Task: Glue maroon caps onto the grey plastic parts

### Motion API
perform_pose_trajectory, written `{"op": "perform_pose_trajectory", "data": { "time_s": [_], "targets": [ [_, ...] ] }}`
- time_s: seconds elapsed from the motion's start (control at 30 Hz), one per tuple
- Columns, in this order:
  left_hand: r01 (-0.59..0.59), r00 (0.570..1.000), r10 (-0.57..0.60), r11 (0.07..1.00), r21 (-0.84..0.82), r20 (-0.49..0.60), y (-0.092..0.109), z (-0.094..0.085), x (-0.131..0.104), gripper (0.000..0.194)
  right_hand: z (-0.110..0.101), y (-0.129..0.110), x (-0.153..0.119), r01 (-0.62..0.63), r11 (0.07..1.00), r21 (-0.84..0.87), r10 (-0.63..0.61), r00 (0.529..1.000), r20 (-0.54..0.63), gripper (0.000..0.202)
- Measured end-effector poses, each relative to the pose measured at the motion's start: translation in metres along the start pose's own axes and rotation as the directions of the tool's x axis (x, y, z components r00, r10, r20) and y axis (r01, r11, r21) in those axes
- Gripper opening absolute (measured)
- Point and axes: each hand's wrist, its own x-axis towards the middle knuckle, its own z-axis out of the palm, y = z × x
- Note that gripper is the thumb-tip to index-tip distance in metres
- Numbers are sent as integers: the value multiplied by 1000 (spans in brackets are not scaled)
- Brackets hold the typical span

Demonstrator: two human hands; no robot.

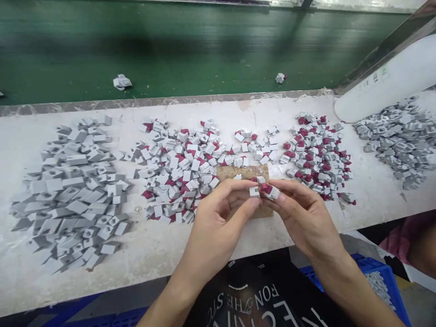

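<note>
My left hand (225, 218) pinches a small light grey block (254, 191) between thumb and fingertips. Close against it, my right hand (301, 211) grips a grey part with a dark red piece (266, 188) on it. Both hands are over a brown cardboard piece (262, 212) on the white table (160, 254). Left of my hands lies a heap of grey and dark red parts (177, 168). Another heap of grey and red parts (316, 156) is just beyond my right hand.
Plain grey blocks (73, 190) are heaped at the far left. Small grey parts (402, 136) are piled at the right, beside a white cylinder (384, 81). Behind runs a green belt (204, 54). A blue crate (391, 286) stands below the table, near another person's arm (422, 247).
</note>
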Motion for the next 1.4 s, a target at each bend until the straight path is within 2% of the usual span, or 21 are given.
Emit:
{"op": "perform_pose_trajectory", "data": {
  "time_s": [0.13,0.23,0.37,0.43,0.5,0.57,0.6,0.63,0.7,0.77,0.83,0.93,1.0,1.03,1.1,1.17,1.23,1.3,1.37,1.4],
  "targets": [
    [-10,1000,8,997,78,21,-1,-6,0,11,-2,-2,-1,59,987,-150,-55,998,33,12],
    [-41,998,32,985,170,61,1,-11,2,14,-1,-8,-1,113,952,-285,-90,992,93,17],
    [-75,996,62,960,270,57,8,-17,7,11,0,-20,10,101,947,-304,-40,979,199,22],
    [-78,997,73,937,340,29,13,-20,10,9,0,-29,27,99,937,-334,11,950,313,22],
    [-88,995,103,904,418,-14,21,-23,14,10,1,-43,57,145,884,-445,55,912,407,22],
    [-118,986,161,850,514,-39,34,-25,23,14,4,-58,100,244,729,-640,13,929,369,26],
    [-137,981,191,816,561,-39,41,-26,31,15,6,-66,125,275,610,-743,-67,952,298,30],
    [-153,976,217,779,608,-32,50,-25,42,15,9,-74,153,273,464,-842,-180,960,212,35],
    [-155,969,244,701,696,-29,66,-22,73,12,16,-85,208,254,370,-893,-294,944,147,48],
    [-107,968,242,621,777,-60,77,-18,115,15,24,-90,257,237,323,-916,-332,935,125,54],
    [-70,965,246,584,809,-94,82,-16,164,19,32,-91,293,221,298,-929,-328,937,118,53],
    [-3,958,241,545,838,-154,77,-19,233,17,35,-88,317,196,291,-936,-309,946,102,38],
    [23,964,211,537,843,-161,72,-21,267,15,31,-90,315,197,309,-930,-308,946,98,31],
    [24,970,190,538,843,-149,70,-21,280,23,28,-91,308,206,323,-924,-307,946,103,30],
    [9,983,149,543,839,-106,68,-16,299,37,20,-95,284,224,359,-906,-289,950,121,29],
    [-11,991,121,537,843,-64,69,-9,307,41,10,-97,248,239,387,-890,-268,953,140,24],
    [-22,992,116,509,860,-43,72,-2,305,38,-4,-92,205,265,383,-885,-292,944,156,15],
    [-37,991,134,473,880,-31,76,1,291,33,-21,-80,162,313,396,-863,-352,920,172,19],
    [-75,986,164,442,894,2,79,-2,263,38,-38,-61,122,435,421,-796,-370,884,287,21],
    [-102,984,177,427,898,28,80,-7,244,41,-46,-50,104,476,445,-758,-420,859,292,18]
  ]
}}
